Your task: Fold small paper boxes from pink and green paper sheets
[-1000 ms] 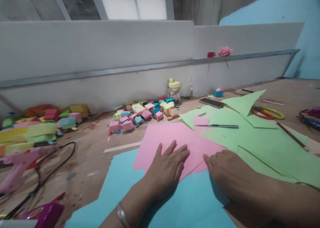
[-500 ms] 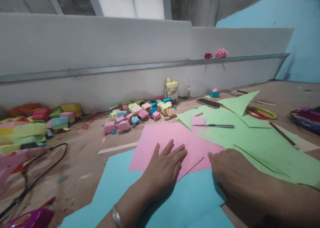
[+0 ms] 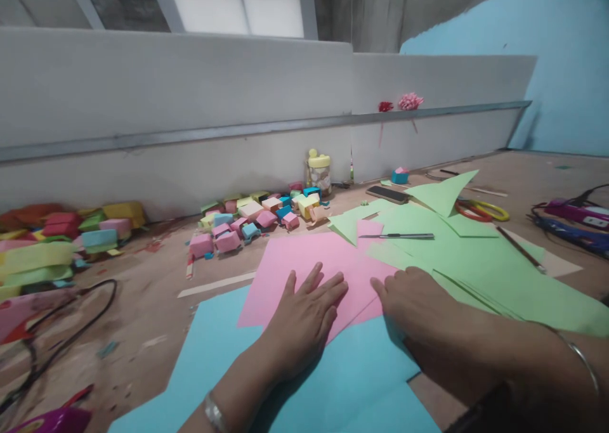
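My left hand (image 3: 307, 322) lies flat with its fingers spread on a pink paper sheet (image 3: 280, 255). A slanting edge in the pink paper runs between my two hands. My right hand (image 3: 413, 306) is closed, its fingers curled under, with one digit's tip pressing on the pink paper near that edge; nothing shows in its grasp. Beneath the pink paper lies a larger light-blue sheet (image 3: 333, 382). Just beyond, a slim craft knife (image 3: 397, 236) rests across the pink and green papers, and green sheets (image 3: 476, 258) spread to the right of my right hand.
Small folded paper boxes (image 3: 252, 211) are heaped at the back, beside a yellow-lidded jar (image 3: 320, 173). A larger coloured pile (image 3: 42, 255) and a black cord (image 3: 111, 293) sit left. Farther right are a phone (image 3: 387, 194), scissors (image 3: 492, 210) and a brown pencil-like stick (image 3: 521, 249).
My right hand has slid a little right, then back left over the pink paper. My left hand stays spread in place. The view has turned slightly right.
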`<state>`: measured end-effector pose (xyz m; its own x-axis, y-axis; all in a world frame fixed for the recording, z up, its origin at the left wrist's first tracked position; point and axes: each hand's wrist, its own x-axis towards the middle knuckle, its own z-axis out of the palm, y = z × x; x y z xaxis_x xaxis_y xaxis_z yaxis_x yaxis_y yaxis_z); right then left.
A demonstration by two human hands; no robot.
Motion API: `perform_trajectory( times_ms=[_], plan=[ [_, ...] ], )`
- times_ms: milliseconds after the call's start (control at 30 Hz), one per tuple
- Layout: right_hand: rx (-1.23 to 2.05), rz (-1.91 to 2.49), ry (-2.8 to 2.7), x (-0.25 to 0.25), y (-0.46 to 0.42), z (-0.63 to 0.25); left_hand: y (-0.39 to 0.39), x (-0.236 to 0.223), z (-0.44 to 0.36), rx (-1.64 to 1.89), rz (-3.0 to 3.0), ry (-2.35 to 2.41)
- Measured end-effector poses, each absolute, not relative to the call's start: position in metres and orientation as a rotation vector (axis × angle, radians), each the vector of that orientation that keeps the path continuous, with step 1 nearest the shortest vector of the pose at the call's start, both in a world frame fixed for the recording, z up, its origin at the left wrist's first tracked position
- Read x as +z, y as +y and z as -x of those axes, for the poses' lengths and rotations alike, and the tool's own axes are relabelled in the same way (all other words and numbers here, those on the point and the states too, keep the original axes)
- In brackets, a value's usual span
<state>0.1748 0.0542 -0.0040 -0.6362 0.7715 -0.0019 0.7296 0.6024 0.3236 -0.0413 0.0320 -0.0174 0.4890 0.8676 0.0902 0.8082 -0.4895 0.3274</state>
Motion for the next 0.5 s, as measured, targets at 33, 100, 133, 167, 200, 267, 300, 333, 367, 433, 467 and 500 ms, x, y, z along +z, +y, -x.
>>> perform_trajectory(
  times_ms=[33, 100, 133, 167, 200, 267, 300, 333, 367, 433, 467, 500],
  plan=[
    [0.410, -1.282, 2.659, 0.003, 0.062, -0.177, 0.032, -0.017, 0.041, 0.384, -2.473, 1.423],
    [0.345, -1.272, 2.659, 0.019, 0.075, -0.176, 0.032, -0.017, 0.042, 0.454, -2.419, 1.404],
    [0.305, -1.246, 2.682, 0.028, 0.081, -0.173, 0.032, -0.017, 0.043, 0.500, -2.383, 1.399],
    [0.266, -1.216, 2.720, 0.036, 0.087, -0.168, 0.032, -0.017, 0.044, 0.557, -2.337, 1.403],
    [0.208, -1.162, 2.770, 0.042, 0.093, -0.162, 0.033, -0.017, 0.045, 0.626, -2.278, 1.417],
    [0.048, -1.016, 2.873, 0.047, 0.105, -0.149, 0.034, -0.017, 0.049, 0.782, -2.127, 1.467],
    [-0.043, -0.952, 2.905, 0.046, 0.110, -0.144, 0.035, -0.016, 0.051, 0.858, -2.042, 1.497],
    [-0.130, -0.911, 2.924, 0.043, 0.115, -0.139, 0.036, -0.015, 0.054, 0.926, -1.960, 1.528],
    [-0.210, -0.896, 2.936, 0.038, 0.120, -0.136, 0.037, -0.014, 0.056, 0.980, -1.887, 1.556],
    [-0.359, -0.910, 2.959, 0.026, 0.128, -0.135, 0.038, -0.011, 0.060, 1.047, -1.783, 1.600],
    [-0.433, -0.921, 2.973, 0.020, 0.130, -0.136, 0.038, -0.010, 0.061, 1.060, -1.749, 1.614],
    [-0.504, -0.931, 2.987, 0.015, 0.132, -0.138, 0.039, -0.008, 0.061, 1.060, -1.725, 1.624]
  ],
)
